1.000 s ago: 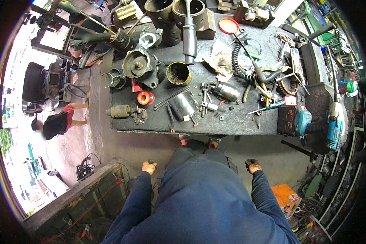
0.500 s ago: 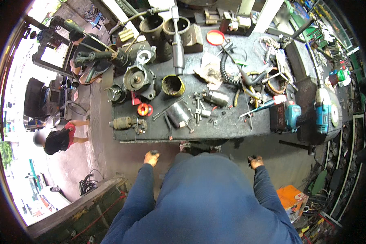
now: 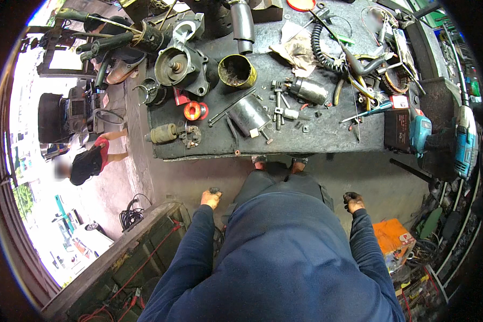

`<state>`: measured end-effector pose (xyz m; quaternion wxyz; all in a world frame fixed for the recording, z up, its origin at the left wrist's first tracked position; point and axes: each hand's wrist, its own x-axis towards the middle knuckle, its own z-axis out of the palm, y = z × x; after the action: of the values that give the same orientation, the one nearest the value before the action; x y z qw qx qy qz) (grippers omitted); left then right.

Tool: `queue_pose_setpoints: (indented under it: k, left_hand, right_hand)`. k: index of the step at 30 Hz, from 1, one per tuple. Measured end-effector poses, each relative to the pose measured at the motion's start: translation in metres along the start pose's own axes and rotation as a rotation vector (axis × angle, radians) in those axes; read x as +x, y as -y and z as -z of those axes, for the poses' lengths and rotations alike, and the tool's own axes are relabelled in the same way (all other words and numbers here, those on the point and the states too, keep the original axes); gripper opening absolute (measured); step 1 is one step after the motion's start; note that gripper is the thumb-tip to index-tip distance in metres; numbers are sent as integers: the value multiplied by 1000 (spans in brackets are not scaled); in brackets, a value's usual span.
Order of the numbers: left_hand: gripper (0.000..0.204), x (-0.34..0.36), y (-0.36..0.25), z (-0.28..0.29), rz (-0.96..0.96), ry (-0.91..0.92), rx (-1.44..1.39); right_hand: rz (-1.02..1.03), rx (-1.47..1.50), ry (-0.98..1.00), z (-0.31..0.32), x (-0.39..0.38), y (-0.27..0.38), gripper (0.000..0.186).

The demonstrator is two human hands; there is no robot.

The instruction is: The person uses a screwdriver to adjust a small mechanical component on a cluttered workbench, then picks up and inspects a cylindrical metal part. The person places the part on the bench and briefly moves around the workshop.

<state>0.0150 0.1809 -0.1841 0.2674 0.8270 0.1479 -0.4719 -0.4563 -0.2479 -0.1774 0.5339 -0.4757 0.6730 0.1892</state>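
My left hand point(image 3: 211, 199) hangs in front of the bench with fingers curled and dark at the tips. On the other side of my body, my right hand point(image 3: 353, 202) is closed too, its fingers blackened. Whether anything small sits inside either hand is hidden. Both are apart from the workbench point(image 3: 316, 140). On its near side lie a dark metal cylinder point(image 3: 248, 115), an armature-like part point(image 3: 163, 134), a red ring-shaped part point(image 3: 193, 111) and a smaller metal cylinder point(image 3: 308, 90). Behind them are a round metal housing point(image 3: 177, 67) and a yellow-rimmed can point(image 3: 237, 72).
A blue cordless tool point(image 3: 419, 131) stands at the bench's right end, beside a blue-bodied power tool point(image 3: 466, 142). An orange box point(image 3: 393, 239) sits low at right. A wooden-edged crate point(image 3: 139, 247) is at lower left. Another person point(image 3: 88, 163) is at far left.
The view has tilted down and come closer, so the bench sits higher and my feet show. Both hands stay low at my sides, still curled. Nothing on the bench has visibly moved.
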Motion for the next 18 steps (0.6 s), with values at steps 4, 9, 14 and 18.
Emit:
queue_pose_setpoints:
  k: [4,9,14,18]
  left_hand:
    - [33,-1,-9,6,-42,-10,178]
    - [25,42,-2,4,-232,-87,73]
    - [32,8,-65,-2,-231,-12,-68]
    - [36,12,-25,10,-245,-41,-3]
  right_hand:
    - [15,-9,-27,1,-7,20,28]
    - [62,-10,-47,1,-4,42,30]
    - [75,-42,-66,0,-8,55,33]
    - [38,-69,-18,-11,-10,48,33]
